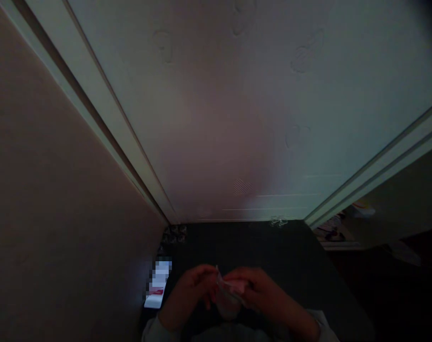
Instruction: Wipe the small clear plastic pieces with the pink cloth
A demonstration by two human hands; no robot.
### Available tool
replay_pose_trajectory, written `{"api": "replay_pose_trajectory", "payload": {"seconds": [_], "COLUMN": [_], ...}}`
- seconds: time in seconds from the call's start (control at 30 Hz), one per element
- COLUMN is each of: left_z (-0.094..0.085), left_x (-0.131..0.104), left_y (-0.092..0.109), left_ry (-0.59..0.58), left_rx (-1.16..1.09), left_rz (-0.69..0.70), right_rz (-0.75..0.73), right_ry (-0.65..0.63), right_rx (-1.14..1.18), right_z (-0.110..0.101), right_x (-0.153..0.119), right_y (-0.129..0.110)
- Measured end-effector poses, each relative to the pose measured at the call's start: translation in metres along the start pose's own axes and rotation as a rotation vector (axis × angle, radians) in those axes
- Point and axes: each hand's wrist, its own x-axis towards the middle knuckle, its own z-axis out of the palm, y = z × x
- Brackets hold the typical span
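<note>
In the head view, your left hand [197, 285] and right hand [254, 287] both grasp the pinkish translucent item [228, 297] between them, to the right of the lit screen [158, 285], your landmark, by the wall [76, 213].

A cluster of small items [175, 233] is sitting at the far left corner of the table [237, 242], and a screen [158, 287] is lying nearer along the left edge, beside the side wall [76, 213]. A small object [279, 221] is resting by the far edge, towards the right corner, with a panel [216, 118] standing behind. Beyond that corner, loose articles [331, 230] are lying on a ledge [348, 234].
</note>
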Motion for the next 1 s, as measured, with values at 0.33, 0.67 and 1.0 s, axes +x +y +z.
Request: {"api": "replay_pose_trajectory", "payload": {"seconds": [0.33,0.67,1.0], "left_z": [-0.002,-0.001,0.0], "left_x": [-0.007,-0.012,-0.004], "left_y": [0.002,0.002,-0.004], "left_ry": [-0.027,-0.022,0.115], "left_rx": [0.025,0.091,0.038], "left_rz": [0.135,0.265,0.166], "right_rz": [0.071,0.1,0.045], "right_ry": [-0.008,0.071,0.12], "right_rx": [-0.017,0.206,0.079], "right_z": [-0.002,0.001,0.001], "right_x": [0.001,0.006,0.006], "right_y": [-0.004,0.025,0.015]}}
